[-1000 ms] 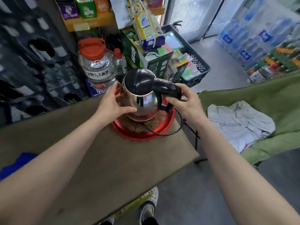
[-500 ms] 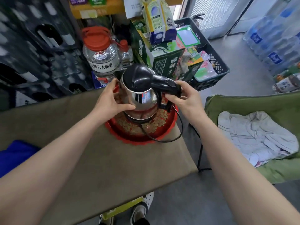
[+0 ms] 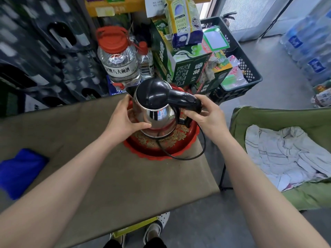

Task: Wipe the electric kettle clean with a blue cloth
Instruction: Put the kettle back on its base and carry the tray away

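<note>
The left hand [image 3: 123, 119] cups the steel body of the kettle [image 3: 157, 111], thumb across the front. The right hand [image 3: 206, 119] wraps its black handle. The kettle is over a red tray [image 3: 179, 154] at the far right of the desk [image 3: 107, 185]. The cloth [image 3: 19, 169] lies well apart by the left edge, nearer the left hand.

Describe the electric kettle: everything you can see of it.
The electric kettle has a shiny, mirror-like metal body, a closed black lid and a black handle pointing right. It is roughly upright over the red tray; a black cord loops from its base. The left hand holds its body, the right hand grips its handle.
</note>
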